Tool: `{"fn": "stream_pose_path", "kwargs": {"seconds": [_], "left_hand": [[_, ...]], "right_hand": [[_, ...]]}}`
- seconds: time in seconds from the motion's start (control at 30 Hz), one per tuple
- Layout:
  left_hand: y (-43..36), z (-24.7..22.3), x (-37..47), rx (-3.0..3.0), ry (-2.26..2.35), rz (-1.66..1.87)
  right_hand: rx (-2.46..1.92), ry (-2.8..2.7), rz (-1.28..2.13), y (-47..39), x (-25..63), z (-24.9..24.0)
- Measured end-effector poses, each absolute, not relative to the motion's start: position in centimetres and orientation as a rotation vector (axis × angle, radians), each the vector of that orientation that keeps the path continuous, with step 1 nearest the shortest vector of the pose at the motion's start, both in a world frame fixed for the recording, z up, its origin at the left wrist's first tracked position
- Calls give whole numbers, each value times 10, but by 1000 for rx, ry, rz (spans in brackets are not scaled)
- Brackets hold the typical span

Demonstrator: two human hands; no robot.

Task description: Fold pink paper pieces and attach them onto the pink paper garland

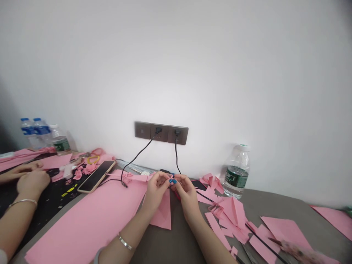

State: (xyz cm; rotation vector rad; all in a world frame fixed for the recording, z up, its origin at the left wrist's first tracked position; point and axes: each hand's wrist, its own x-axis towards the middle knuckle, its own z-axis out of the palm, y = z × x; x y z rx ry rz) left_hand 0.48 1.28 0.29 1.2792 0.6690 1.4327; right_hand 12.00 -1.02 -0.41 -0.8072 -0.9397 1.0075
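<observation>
Near the middle of the view, my left hand (156, 189) and my right hand (187, 190) meet above the table. Both are closed in a pinch, thumbs with blue nails touching, on a small piece of pink paper (172, 178) that the fingertips mostly hide. Beneath and beside my left hand lies a loose pink sheet (162, 216). A large stack of pink paper (96, 223) spreads to the left of it. Right of my right hand are folded and cut pink paper pieces (232, 212).
A water bottle (237, 176) stands by the wall at right; several more stand at far left. A phone (97, 176) lies left of centre. Black cables run from the wall sockets (161, 132). Another person's hands (33, 181) work at left. Scissors (249, 253) lie at front right.
</observation>
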Motion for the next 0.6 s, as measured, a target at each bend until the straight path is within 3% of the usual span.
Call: {"fn": "stream_pose_path", "kwargs": {"seconds": [0.6], "left_hand": [[13,3,4,1198,703,1388]], "right_hand": [[-844,-973,978,-9,122,-5]]}}
